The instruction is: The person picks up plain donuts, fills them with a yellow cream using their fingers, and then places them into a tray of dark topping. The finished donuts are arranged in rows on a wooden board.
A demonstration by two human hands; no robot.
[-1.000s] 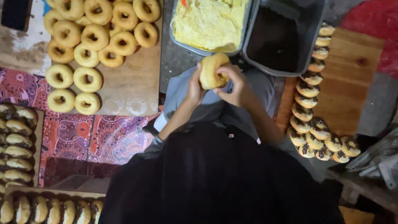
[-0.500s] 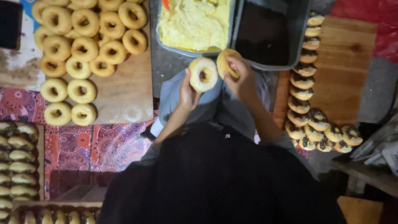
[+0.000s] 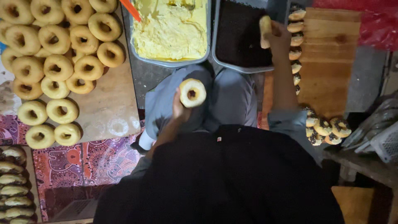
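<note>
Right over the tray of dark crumbs [image 3: 240,35], the right hand [image 3: 278,38] had its fingers [image 3: 271,31] clamped on a doughnut half [image 3: 265,30], held on edge just above the crumbs near that tray's far-right corner. Closer to the body from that same tray, the left hand [image 3: 179,110] had its fingers closed round the rim of the other doughnut half [image 3: 192,93], cut face and hole turned up at the camera, hovering over the grey-trousered lap [image 3: 224,99].

Just left of the crumb tray, touching it side by side, sat a tray of pale yellow cream [image 3: 172,31] with an orange spatula handle [image 3: 130,10] poking in at its far-left corner. Further left again was a wooden board [image 3: 103,108] loaded with plain ring doughnuts [image 3: 58,66], mostly crowded on its far half, bare wood nearer the body.

Right of the crumb tray lay another wooden board [image 3: 327,62]. A row of finished filled doughnuts [image 3: 295,41] ran along its left edge, partly hidden behind the right forearm, and curled round to a small cluster with dark sprinkles at the near end [image 3: 327,126].

Way off to the near left of the crumb tray, past a patterned cloth [image 3: 83,161], more filled doughnuts [image 3: 12,182] were lined up in dim light.
</note>
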